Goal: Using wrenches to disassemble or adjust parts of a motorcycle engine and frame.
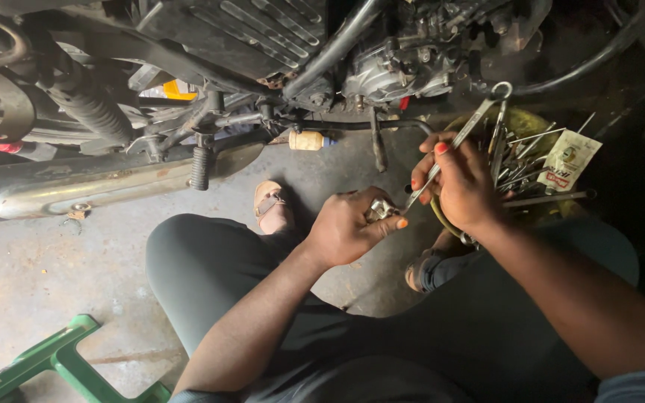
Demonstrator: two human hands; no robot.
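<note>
We look down over our own knees at a motorcycle [285, 45] parked on a stained concrete floor [54, 261], and every place here is read from that machine. Just below its engine casing, our left hand [349, 227] is closed around a small silvery metal part [381, 210], the thumb pressed along its lower edge. Our right hand [460, 186], a little to the right and also under the engine, grips a long ring spanner [460, 134]; the lower tip of the tool meets the metal part at the left hand's fingertips, while its ringed end points up toward the engine. Behind the right hand, at the motorcycle's right-hand foot, sits a yellow container of tools [520, 142] with a small sachet [569, 160] on top. The exhaust pipe [106, 183] runs along the bike's lower left, and a green stool [61, 358] lies well clear of it, nearest us.
</note>
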